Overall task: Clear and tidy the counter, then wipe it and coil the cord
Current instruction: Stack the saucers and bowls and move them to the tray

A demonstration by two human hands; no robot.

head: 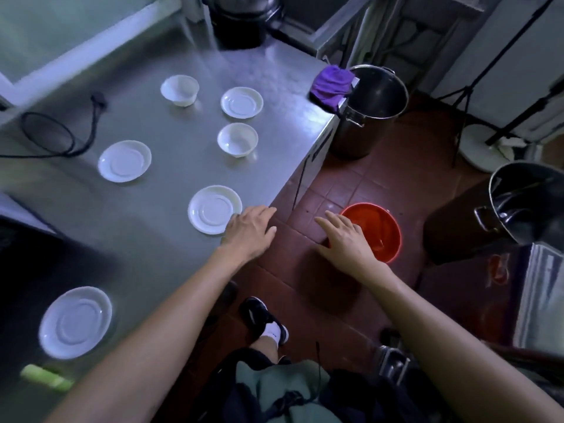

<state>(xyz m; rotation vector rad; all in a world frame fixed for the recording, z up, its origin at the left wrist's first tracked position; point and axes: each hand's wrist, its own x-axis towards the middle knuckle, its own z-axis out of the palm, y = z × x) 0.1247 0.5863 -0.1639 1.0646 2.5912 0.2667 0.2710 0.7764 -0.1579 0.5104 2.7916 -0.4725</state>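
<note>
From the head camera, a steel bench (158,184) fills the left and centre of the frame, carrying four white saucers and two white bowls. The nearest saucer (213,209) lies at centre, just beside the bench edge; the left hand (248,230) rests there with fingers straight and relaxed, its grip apart, fingertips at that saucer's rim (touching or only close, I cannot tell). The right hand (345,239) hovers flat over the red tiled floor, grip likewise apart, in front of a red bucket (378,230). Further saucers sit at lower left (74,322), middle left (124,160) and upper centre (241,102); the bowls stand at upper centre (179,89) and centre (237,138). A black cord (58,132) loops loosely at the left edge. A purple cloth (332,83) lies on the bench's upper right corner.
</note>
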